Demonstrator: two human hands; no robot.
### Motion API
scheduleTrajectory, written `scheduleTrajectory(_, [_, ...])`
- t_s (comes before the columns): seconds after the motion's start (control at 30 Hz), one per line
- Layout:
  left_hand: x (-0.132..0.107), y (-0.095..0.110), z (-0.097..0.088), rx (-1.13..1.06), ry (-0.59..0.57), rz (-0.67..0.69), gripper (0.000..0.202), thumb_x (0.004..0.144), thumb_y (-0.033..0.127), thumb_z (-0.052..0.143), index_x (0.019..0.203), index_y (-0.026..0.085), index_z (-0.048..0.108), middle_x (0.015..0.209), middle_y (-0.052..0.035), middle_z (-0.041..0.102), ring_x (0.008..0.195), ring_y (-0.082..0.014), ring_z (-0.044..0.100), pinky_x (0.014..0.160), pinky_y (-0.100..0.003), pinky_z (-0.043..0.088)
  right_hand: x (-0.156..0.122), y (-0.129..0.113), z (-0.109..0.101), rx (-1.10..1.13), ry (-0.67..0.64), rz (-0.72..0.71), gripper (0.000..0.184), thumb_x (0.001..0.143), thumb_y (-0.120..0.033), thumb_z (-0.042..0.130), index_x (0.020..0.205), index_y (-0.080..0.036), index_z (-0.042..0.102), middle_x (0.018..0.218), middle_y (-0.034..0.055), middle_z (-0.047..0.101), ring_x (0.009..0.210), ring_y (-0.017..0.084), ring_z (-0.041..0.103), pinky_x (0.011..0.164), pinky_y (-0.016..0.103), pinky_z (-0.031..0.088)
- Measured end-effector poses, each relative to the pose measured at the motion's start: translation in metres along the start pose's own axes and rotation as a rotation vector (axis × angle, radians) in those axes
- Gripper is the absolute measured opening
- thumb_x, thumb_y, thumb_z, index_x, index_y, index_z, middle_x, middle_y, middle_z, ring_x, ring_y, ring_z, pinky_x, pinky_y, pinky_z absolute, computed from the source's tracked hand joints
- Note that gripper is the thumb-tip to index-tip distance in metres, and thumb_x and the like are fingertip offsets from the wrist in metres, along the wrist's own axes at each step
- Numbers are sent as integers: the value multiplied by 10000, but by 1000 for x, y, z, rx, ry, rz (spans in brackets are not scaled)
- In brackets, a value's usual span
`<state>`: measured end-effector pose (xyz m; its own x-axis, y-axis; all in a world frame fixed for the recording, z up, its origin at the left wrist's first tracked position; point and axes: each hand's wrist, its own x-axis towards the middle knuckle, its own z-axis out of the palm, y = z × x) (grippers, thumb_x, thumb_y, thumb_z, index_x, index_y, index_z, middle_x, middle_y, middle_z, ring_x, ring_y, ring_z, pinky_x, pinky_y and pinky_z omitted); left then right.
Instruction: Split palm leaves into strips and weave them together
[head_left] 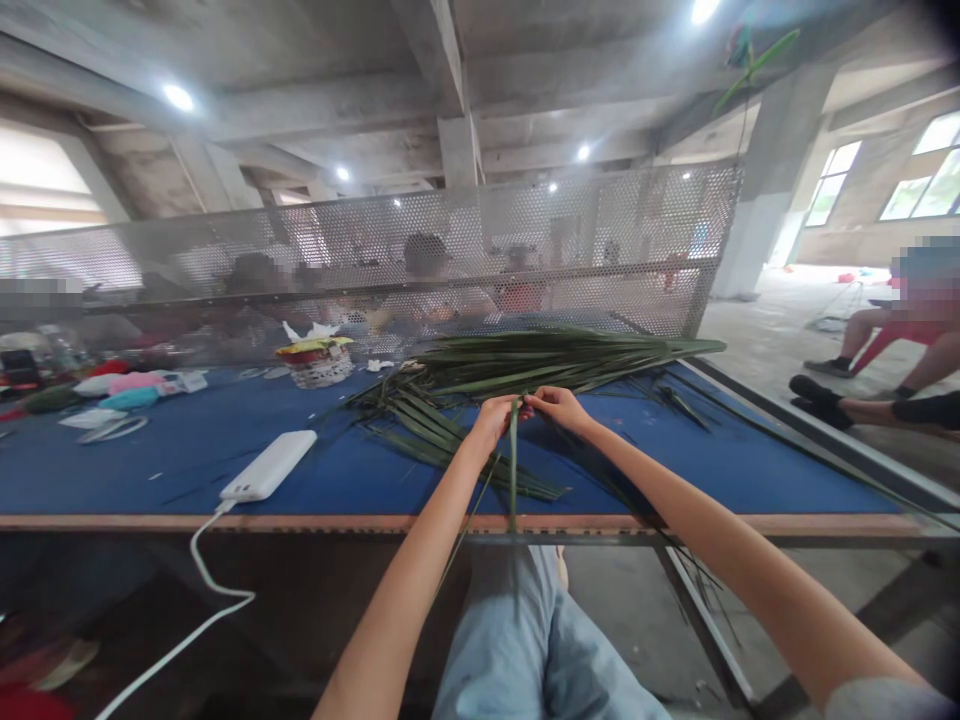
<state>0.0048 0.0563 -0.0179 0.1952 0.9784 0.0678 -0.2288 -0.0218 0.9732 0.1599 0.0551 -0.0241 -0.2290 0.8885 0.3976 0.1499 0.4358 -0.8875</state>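
My left hand (496,418) and my right hand (559,408) meet over the blue table, fingers pinched on a green leaf strip (514,465). One length of the strip hangs down from between my hands past the table's front edge. The small part at my fingertips is too tiny to make out. Just beyond my hands lies a large pile of long green leaves (540,355), stretching to the right. More cut leaves (427,430) fan out on the tabletop by my left forearm.
A white power bank (270,466) with a cable lies left of my arms. Behind it stands a woven basket (319,362) with tissues. Colourful items (135,385) clutter the far left. A perforated metal screen (480,250) rises behind the table (180,450). Someone sits at right (892,335).
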Motion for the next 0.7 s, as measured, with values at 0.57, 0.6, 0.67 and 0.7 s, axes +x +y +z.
scheduleTrajectory(0.57, [-8, 5, 3, 92, 29, 125, 323, 617, 430, 778, 690, 130, 684, 627, -49, 682, 593, -185, 639, 652, -313, 500, -2, -2, -1, 79, -3, 8, 501, 621, -659, 682, 700, -176, 575, 556, -41, 517, 516, 86, 430, 495, 225, 348])
scheduleTrajectory(0.6, [-8, 4, 3, 97, 38, 126, 326, 612, 434, 776, 674, 128, 681, 610, -46, 673, 572, -177, 629, 632, -304, 494, -1, -2, -1, 92, 7, 5, 500, 607, -644, 701, 752, -177, 595, 583, -35, 543, 540, 95, 458, 508, 228, 368])
scheduleTrajectory(0.67, [-7, 4, 2, 124, 54, 134, 324, 610, 434, 769, 628, 125, 674, 578, -42, 656, 540, -161, 607, 596, -283, 477, -1, -3, -2, 111, 3, 3, 503, 590, -609, 730, 827, -178, 626, 642, -19, 589, 595, 114, 506, 541, 236, 403])
scheduleTrajectory(0.7, [-7, 4, 1, 144, 60, 143, 322, 614, 433, 762, 602, 124, 670, 565, -41, 648, 530, -154, 597, 585, -275, 469, -1, -3, -3, 115, -11, 3, 491, 596, -593, 734, 837, -175, 640, 670, -10, 605, 617, 118, 520, 557, 239, 414])
